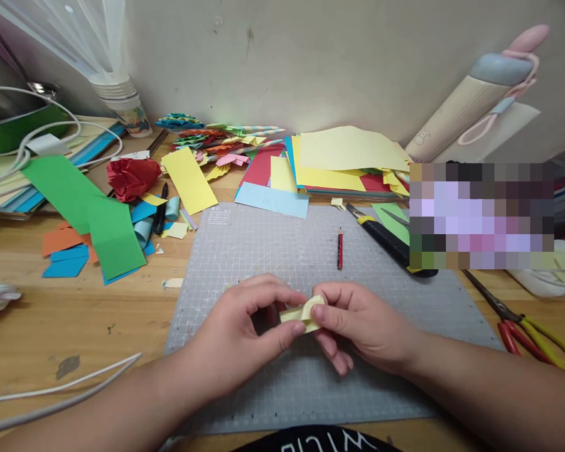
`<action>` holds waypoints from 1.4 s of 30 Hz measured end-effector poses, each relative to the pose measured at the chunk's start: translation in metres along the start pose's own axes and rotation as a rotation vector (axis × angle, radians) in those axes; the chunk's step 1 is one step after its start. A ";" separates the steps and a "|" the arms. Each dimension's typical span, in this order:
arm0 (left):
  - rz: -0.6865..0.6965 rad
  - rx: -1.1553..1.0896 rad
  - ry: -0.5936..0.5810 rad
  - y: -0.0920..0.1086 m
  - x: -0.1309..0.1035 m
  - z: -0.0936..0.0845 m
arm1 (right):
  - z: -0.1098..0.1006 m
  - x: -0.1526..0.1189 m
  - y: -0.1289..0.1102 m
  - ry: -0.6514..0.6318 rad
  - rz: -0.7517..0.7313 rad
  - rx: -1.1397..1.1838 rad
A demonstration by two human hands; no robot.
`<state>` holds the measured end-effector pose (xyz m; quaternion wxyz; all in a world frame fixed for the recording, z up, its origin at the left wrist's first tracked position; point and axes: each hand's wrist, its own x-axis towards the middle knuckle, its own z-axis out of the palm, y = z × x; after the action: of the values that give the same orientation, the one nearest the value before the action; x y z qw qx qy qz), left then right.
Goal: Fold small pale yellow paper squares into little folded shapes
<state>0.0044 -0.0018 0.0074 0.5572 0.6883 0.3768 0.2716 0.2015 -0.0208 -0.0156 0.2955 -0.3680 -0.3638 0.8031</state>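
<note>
Over the grey cutting mat [245, 251], a small piece of pale yellow paper [305, 312] is held between both hands, bent or folded over at its right end. My left hand [252, 320] is closed on its left part, thumb in front and fingers behind. With thumb and index finger, my right hand [353, 323] pinches the right end, while its lower fingers hang loose below. Beyond the hands a short red and black pencil [339, 250] lies on the mat. A black and yellow utility knife [390, 242] rests to the right of it.
Red-and-yellow-handled scissors [513, 323] lie at the right. Coloured paper sheets [353, 150] are stacked by the wall. Green paper strips [94, 213], a crumpled red paper piece [134, 177] and several scraps sit left. A white cable [75, 392] crosses the front left.
</note>
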 end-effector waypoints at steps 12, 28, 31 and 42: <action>-0.133 -0.246 0.117 -0.005 0.000 0.004 | 0.002 0.001 -0.004 0.069 -0.040 0.015; 0.129 0.075 0.059 -0.008 0.000 0.001 | 0.006 -0.002 -0.004 0.158 -0.032 0.021; 0.120 0.063 0.014 -0.007 0.000 0.002 | 0.006 -0.001 -0.003 0.155 -0.040 0.035; 0.137 0.066 -0.029 -0.009 -0.001 0.000 | 0.006 -0.001 -0.003 0.162 -0.054 0.042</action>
<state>0.0018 -0.0013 -0.0013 0.5196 0.7345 0.3293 0.2866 0.1980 -0.0223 -0.0098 0.3533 -0.4157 -0.3318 0.7696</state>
